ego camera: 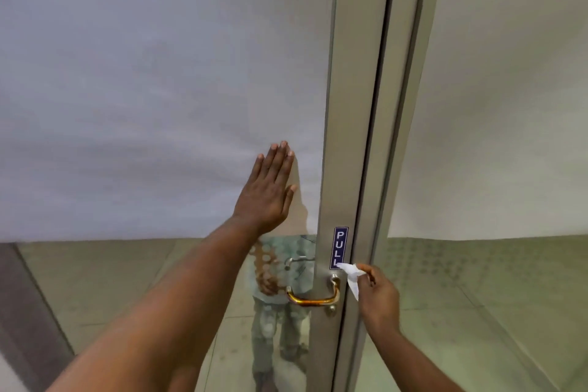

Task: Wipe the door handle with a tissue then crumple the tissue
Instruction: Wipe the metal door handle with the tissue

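A brass door handle [313,297] curves out from the metal door stile [342,137], low in the middle of the view. My right hand [378,291] pinches a white tissue [351,277] just right of the handle's upper mount, with the tissue's top corner against the stile below the sign. The tissue hangs partly folded and is apart from the handle's bar. My left hand [270,191] lies flat with fingers together on the frosted glass panel [143,89], up and left of the handle.
A blue "PULL" sign [339,247] sits on the stile above the handle. A dark gap separates this door from the second door's frame [404,105] to the right. The clear lower glass [280,312] reflects a person and a tiled floor.
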The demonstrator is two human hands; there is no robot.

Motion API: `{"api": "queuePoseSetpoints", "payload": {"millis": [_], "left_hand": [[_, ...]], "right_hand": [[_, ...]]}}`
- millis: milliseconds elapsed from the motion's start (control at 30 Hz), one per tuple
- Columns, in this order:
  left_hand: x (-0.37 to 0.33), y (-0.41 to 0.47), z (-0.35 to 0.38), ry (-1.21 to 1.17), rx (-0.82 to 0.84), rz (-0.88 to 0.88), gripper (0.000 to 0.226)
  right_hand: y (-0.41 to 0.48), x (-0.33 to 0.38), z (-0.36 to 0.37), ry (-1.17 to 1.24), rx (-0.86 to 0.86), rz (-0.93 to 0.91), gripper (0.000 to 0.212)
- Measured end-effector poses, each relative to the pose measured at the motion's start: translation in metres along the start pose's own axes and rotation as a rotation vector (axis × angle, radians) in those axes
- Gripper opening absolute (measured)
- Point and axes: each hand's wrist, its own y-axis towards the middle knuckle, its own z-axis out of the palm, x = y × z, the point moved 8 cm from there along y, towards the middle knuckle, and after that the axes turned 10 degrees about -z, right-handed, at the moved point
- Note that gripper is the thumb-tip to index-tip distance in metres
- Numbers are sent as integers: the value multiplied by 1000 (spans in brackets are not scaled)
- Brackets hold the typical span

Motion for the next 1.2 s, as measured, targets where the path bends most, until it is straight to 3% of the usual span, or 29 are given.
{"api": "queuePoseSetpoints", "payload": {"millis": [200,400,567,767,1067,1200], "left_hand": [[4,7,15,-28,-69,40,71],[8,10,22,-13,-139,69,69],[8,10,22,-27,-168,84,67],[8,11,23,-13,-181,84,67],[8,12,23,0,-208,80,67],[7,12,24,7,-214,80,67]], "right_hand": [[0,-26,22,-181,93,-56,28],[-7,-36,70,-422,342,-123,38],[-13,-38,86,-577,451,-216,39],[-11,-54,72,-498,385,-107,45],[-6,-50,80,-557,432,-216,46],[-1,-54,74,-506,371,-189,47]]}}
